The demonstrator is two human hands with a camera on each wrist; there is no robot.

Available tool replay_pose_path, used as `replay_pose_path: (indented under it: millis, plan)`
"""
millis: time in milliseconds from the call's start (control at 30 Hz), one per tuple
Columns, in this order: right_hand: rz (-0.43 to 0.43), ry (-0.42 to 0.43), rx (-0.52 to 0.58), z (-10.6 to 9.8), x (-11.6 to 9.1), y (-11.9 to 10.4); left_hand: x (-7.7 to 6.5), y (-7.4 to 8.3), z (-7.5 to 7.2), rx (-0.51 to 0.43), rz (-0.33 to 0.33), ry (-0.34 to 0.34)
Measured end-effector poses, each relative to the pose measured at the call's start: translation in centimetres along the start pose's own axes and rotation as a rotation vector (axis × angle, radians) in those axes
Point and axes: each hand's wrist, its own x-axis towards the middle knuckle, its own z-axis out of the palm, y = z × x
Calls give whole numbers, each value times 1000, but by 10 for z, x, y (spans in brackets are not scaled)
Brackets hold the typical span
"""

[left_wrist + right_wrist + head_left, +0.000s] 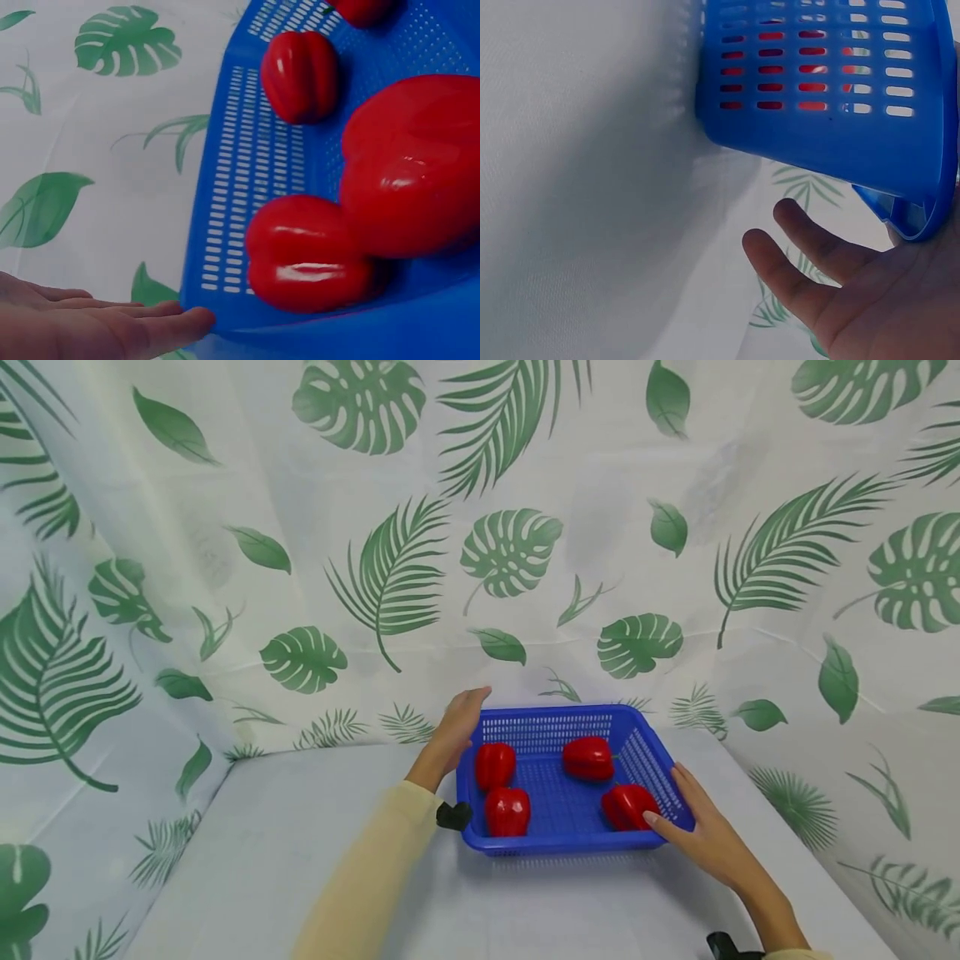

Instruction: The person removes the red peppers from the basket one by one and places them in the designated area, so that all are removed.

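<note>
A blue plastic basket with slotted walls holds several red bell peppers: two on the left side, one toward the back right and another by the front right corner. My left hand is beside the basket's back left part, fingers straight, fingertips right at the corner rim in the left wrist view. At the front right corner, my right hand holds the rim, thumb over it beside the pepper. Two of its fingers extend apart from the wall in the right wrist view.
The basket is over a white-covered table, near its back edge. A white curtain printed with green leaves hangs behind and along both sides. Dark wrist straps show at both sleeves.
</note>
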Motion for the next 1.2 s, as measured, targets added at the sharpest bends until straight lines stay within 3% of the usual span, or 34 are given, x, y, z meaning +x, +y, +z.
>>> replay_pose_path:
  millis: [533,700,867,1200]
  plan:
    - [4,-4,12,-2,0,6,2,-15,26,3,-38,-59]
    - [-4,-6,20,0,4,7,6,-20,27,34,-55,-34]
    - [-6,-2,20,1,4,5,11,-23,26,3,-62,-53]
    - [-14,8,35,2,2,6,18,-27,33,49,-163,-4]
